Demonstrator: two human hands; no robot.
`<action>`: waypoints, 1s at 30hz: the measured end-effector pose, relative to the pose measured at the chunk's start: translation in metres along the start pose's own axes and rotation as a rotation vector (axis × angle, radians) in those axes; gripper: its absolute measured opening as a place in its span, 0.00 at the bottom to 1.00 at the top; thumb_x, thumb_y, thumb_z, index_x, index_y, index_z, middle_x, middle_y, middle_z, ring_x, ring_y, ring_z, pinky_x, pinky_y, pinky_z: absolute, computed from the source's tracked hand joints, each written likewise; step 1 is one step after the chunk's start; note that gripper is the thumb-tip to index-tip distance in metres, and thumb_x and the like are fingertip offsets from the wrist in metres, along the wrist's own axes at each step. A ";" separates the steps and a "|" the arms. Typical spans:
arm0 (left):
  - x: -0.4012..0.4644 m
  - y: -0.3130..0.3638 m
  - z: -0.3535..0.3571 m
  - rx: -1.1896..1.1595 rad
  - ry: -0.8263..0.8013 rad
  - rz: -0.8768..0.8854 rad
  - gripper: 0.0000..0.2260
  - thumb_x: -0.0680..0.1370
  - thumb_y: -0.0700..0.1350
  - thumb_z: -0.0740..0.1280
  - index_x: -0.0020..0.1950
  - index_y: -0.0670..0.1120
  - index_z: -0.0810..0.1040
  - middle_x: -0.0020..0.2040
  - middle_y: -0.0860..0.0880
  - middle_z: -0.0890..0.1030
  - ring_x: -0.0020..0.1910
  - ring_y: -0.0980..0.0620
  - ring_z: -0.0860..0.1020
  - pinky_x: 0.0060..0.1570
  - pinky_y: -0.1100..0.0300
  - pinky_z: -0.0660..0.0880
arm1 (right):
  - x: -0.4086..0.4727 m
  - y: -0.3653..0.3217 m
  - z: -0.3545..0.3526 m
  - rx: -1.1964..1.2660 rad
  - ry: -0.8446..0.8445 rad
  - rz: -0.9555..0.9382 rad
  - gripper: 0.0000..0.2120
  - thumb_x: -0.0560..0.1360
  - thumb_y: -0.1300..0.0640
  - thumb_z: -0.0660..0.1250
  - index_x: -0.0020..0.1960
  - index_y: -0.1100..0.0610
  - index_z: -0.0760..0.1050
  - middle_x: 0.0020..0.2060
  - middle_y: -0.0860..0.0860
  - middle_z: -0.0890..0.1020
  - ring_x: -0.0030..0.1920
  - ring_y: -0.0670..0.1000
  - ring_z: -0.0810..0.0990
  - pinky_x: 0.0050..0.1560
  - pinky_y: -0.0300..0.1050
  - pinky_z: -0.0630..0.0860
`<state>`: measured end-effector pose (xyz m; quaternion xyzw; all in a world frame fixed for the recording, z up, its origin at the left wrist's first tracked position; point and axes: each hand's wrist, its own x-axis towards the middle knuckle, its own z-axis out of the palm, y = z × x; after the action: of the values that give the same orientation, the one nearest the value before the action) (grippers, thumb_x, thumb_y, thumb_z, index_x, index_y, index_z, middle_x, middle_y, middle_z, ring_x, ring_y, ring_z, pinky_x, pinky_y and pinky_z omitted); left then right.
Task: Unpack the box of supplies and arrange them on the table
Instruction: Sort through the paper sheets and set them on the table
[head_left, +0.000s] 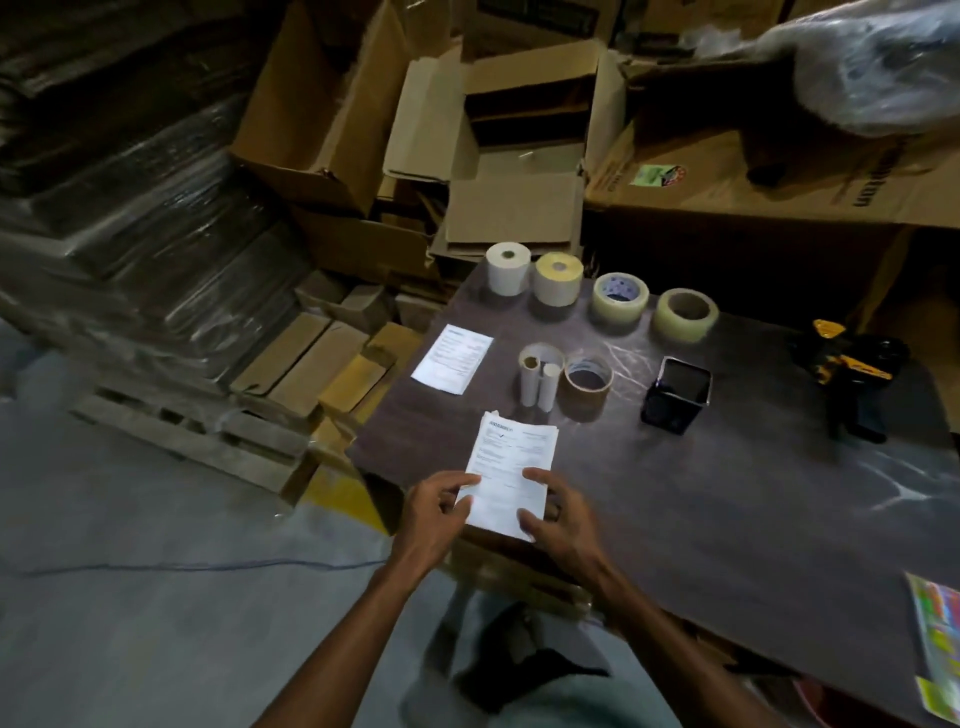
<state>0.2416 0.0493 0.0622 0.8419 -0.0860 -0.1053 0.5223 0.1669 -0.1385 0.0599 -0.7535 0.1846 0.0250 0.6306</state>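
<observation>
A stack of printed white papers (511, 467) lies at the near left corner of the dark table (727, 509). My left hand (436, 512) holds its left edge and my right hand (558, 512) holds its right edge, thumbs on top. Further back lie a single printed sheet (453, 358), a white label roll (508, 268), a yellow label roll (558, 278), two clear tape rolls (620, 296) (685, 314), a brown tape roll (587, 385) and small white tubes (540, 382). A black square holder (675, 395) and a yellow-black tape dispenser (847, 371) stand to the right.
Open cardboard boxes (519, 156) pile up behind the table. Wrapped stacks on a wooden pallet (197, 431) fill the left. A colourful booklet (940, 639) lies at the table's right edge. Concrete floor (156, 597) is at left, and a box (519, 582) shows below my hands.
</observation>
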 end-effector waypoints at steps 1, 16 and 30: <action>0.011 -0.002 -0.005 0.001 0.009 0.004 0.12 0.74 0.35 0.71 0.55 0.46 0.84 0.53 0.56 0.82 0.51 0.60 0.80 0.48 0.67 0.79 | 0.012 -0.004 0.006 0.010 -0.006 -0.012 0.21 0.73 0.60 0.73 0.63 0.46 0.74 0.65 0.46 0.75 0.63 0.49 0.76 0.58 0.50 0.80; 0.196 -0.019 -0.075 0.115 -0.015 -0.059 0.16 0.72 0.34 0.68 0.54 0.51 0.83 0.51 0.52 0.84 0.47 0.56 0.82 0.45 0.63 0.81 | 0.201 -0.062 0.065 -0.240 -0.031 -0.004 0.25 0.64 0.49 0.71 0.61 0.42 0.71 0.62 0.48 0.78 0.58 0.51 0.79 0.57 0.53 0.80; 0.307 -0.054 -0.086 0.246 -0.286 0.023 0.24 0.71 0.48 0.63 0.68 0.55 0.72 0.61 0.50 0.80 0.57 0.51 0.79 0.55 0.50 0.80 | 0.266 -0.083 0.113 -0.302 0.219 0.194 0.26 0.71 0.56 0.71 0.68 0.50 0.69 0.65 0.51 0.73 0.64 0.50 0.73 0.64 0.48 0.74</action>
<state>0.5625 0.0687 0.0240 0.8747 -0.1814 -0.2068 0.3990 0.4621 -0.0840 0.0433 -0.8162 0.3181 0.0309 0.4812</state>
